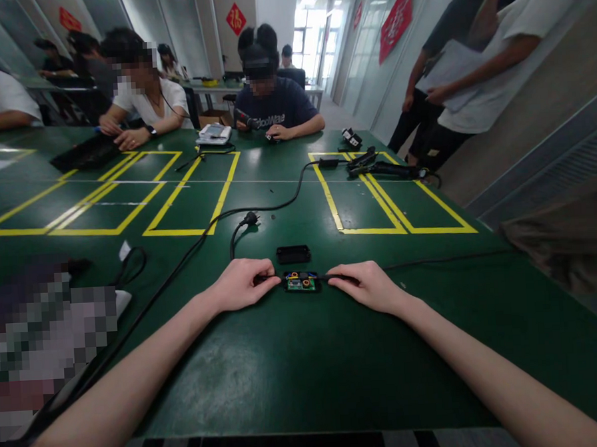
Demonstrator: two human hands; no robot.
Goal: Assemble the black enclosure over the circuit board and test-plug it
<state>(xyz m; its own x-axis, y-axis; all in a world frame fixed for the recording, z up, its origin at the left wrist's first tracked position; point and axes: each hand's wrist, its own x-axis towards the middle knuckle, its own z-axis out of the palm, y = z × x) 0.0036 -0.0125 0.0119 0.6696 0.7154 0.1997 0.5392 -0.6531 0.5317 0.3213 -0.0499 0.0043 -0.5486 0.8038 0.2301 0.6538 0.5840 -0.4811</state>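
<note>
A small green circuit board (300, 283) with copper-coloured coils sits in an open black casing on the green table, between my hands. Black cable runs out of the casing on both sides. My left hand (246, 283) is closed, pinching the cable at the casing's left end. On the other side, my right hand (364, 283) pinches the cable a little away from the casing's right end. Just behind the board lies a separate black casing half (293, 254). A black power plug (251, 218) rests on the table beyond my left hand, its cord leading back toward that hand.
Yellow tape rectangles (374, 231) mark the green table (266, 372). A long black cable (262, 209) crosses from the left front to black tools (386, 171) at the right back. A blurred-out item (55, 349) lies at left. Several people sit opposite; others stand at right.
</note>
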